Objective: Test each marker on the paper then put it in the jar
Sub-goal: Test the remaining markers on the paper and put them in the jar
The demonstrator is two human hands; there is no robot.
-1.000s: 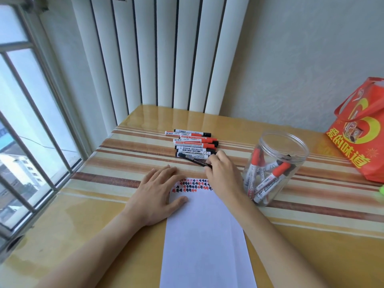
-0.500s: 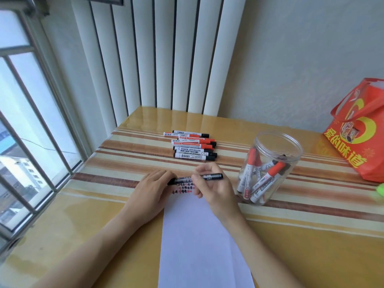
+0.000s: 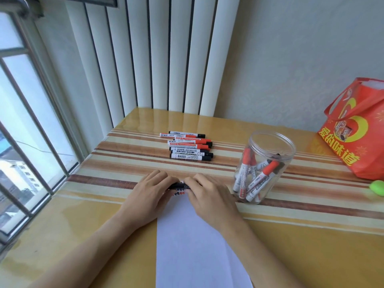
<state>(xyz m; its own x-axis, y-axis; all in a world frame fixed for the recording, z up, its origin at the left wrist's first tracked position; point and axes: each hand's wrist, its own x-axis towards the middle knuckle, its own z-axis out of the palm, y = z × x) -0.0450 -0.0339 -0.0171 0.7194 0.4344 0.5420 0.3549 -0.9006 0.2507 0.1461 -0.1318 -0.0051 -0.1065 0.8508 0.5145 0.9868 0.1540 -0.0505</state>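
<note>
Over the paper top edge: black marker
Left hand: pinches marker's left end
Right hand: grips its right end

Two bare forearms — no sleeves; left hand, right hand ungloved.
</note>
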